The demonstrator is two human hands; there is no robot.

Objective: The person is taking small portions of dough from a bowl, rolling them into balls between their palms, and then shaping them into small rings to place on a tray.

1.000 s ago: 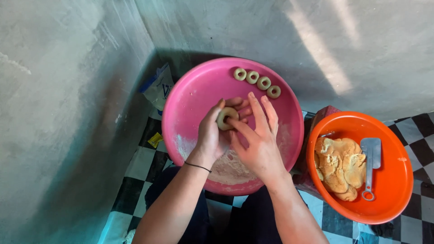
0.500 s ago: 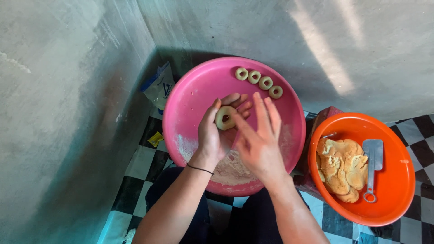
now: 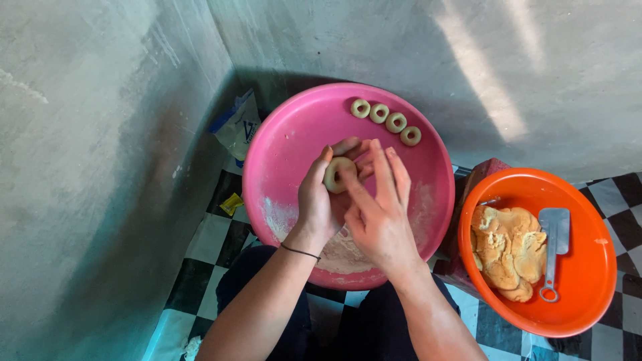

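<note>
Broadly, a grey concrete wall (image 3: 414, 60) fills the top and left of the view, meeting a black-and-white checkered floor (image 3: 214, 234) in a corner. On that floor, against the corner, sits a large pink basin (image 3: 287, 140), its near rim over the person's dark-clothed knees. White flour (image 3: 281, 217) dusts the basin's near-left part and near edge. To the right of the basin, touching or just beside its right rim, stands a smaller orange basin (image 3: 588, 267). It holds a heap of pale dough (image 3: 508, 251) in its left half, with a light grey plastic scraper (image 3: 554, 247) lying along the dough's right side, handle toward the near rim. Behind the pink basin's left rim, a white and blue bag (image 3: 237, 127) leans in the corner, and a small yellow wrapper (image 3: 231, 203) lies on the floor near it.

Both hands meet over the middle of the pink basin. The left hand (image 3: 317, 200), a thin black band at its wrist, curls around a dough ring (image 3: 336, 175), pinching it between thumb and fingers. The right hand (image 3: 378, 214) is half open, fingers spread upward, its forefinger tip pressing on the ring's right side. The ring is above the basin's centre, at the fingertips of both hands.

Along the basin's far rim lie four finished dough rings (image 3: 386, 122) in a slanting row, well apart from the hands.
</note>
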